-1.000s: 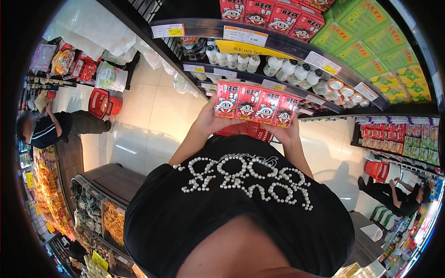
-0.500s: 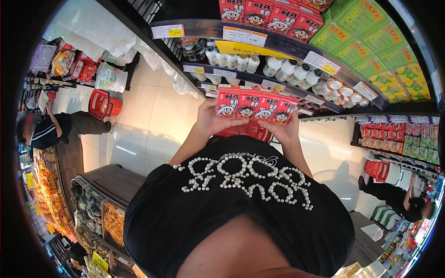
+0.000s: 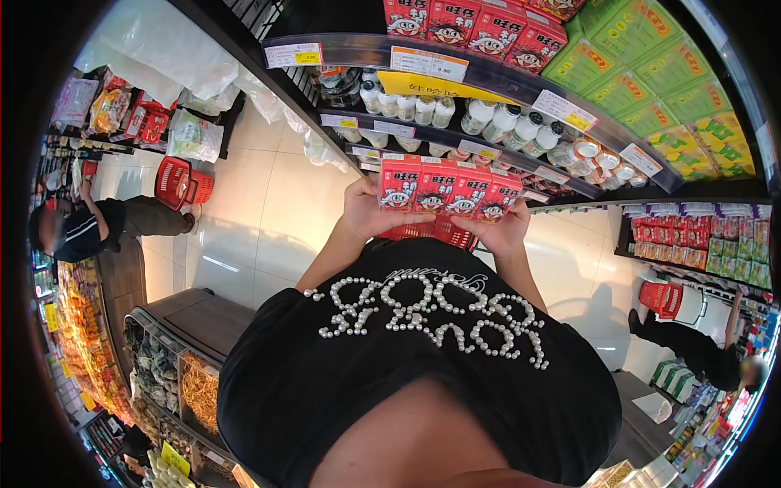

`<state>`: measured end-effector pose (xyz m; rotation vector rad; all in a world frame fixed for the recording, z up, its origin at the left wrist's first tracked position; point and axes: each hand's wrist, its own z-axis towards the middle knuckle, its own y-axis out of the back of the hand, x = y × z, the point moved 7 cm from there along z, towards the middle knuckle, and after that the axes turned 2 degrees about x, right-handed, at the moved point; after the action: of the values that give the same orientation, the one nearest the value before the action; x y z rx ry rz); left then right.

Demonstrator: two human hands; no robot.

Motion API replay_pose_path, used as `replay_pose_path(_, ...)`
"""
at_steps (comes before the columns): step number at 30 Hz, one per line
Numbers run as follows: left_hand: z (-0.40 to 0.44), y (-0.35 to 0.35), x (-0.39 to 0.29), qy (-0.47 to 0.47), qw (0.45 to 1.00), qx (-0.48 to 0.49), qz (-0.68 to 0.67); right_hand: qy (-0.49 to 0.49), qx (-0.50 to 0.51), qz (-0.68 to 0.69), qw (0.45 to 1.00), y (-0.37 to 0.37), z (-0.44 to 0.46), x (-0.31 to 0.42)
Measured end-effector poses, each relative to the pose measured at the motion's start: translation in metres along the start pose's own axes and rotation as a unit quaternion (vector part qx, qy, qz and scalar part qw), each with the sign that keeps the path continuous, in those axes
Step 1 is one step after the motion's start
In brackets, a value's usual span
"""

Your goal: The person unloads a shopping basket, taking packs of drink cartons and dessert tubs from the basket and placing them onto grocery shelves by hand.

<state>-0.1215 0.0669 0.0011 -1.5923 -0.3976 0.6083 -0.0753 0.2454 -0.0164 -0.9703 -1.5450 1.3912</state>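
Note:
A row of several joined red milk cartons (image 3: 446,186) with cartoon faces is held level in front of my chest. My left hand (image 3: 370,210) grips the pack's left end, its thumb along the lower edge. At the other end my right hand (image 3: 498,228) is closed on the pack, the thumb reaching inward beneath the cartons. The fingers behind the pack are hidden. Just past the cartons is a shelf of small white bottles (image 3: 503,124). Matching red cartons (image 3: 478,34) stand on the shelf above it.
Below the pack, a red basket (image 3: 451,232) shows partly behind my shirt. Green boxes (image 3: 626,77) are stacked at upper right. One person (image 3: 98,220) stands at left near a red basket (image 3: 183,185), another person (image 3: 700,346) at right. A bin of dried goods (image 3: 199,390) is lower left.
The carton pack has tilted slightly and its top faces show a little less; both hands keep their hold. The person at right has raised an arm further out.

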Motion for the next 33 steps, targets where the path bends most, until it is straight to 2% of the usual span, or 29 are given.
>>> replay_pose_path(15,0.0,0.017,0.001,0.002,0.998,-0.032,0.049,-0.001,-0.022,-0.03,0.999,0.014,-0.001,-0.001)
replay_pose_path(18,-0.002,0.027,0.001,0.005,0.997,-0.046,0.063,-0.01,-0.016,-0.011,1.0,0.014,-0.001,-0.003)
replay_pose_path(19,-0.002,0.037,0.002,-0.006,0.995,-0.079,0.057,-0.015,-0.009,-0.001,1.0,0.011,0.0,-0.004)
replay_pose_path(22,-0.001,0.047,0.003,-0.017,0.995,-0.094,0.036,-0.014,-0.048,-0.02,0.999,0.014,0.0,-0.004)
replay_pose_path(26,-0.004,0.041,0.003,-0.031,0.985,-0.118,0.119,0.002,-0.116,-0.066,0.991,0.023,-0.002,-0.003)
replay_pose_path(28,-0.009,0.042,0.003,-0.046,0.988,-0.067,0.133,-0.007,-0.077,-0.065,0.995,0.023,-0.005,-0.005)
replay_pose_path(29,-0.009,0.017,-0.001,-0.069,0.98,-0.033,0.185,0.012,-0.073,-0.066,0.995,0.01,-0.006,-0.006)
replay_pose_path(30,-0.007,0.02,-0.003,-0.067,0.985,-0.026,0.154,0.037,-0.101,-0.095,0.99,0.017,-0.008,-0.005)
replay_pose_path(32,-0.008,0.02,-0.014,-0.083,0.945,-0.149,0.28,0.083,-0.162,-0.146,0.972,0.018,-0.006,-0.003)
replay_pose_path(33,-0.006,0.019,-0.023,-0.099,0.904,-0.162,0.383,0.143,-0.229,-0.271,0.924,0.006,-0.012,0.002)
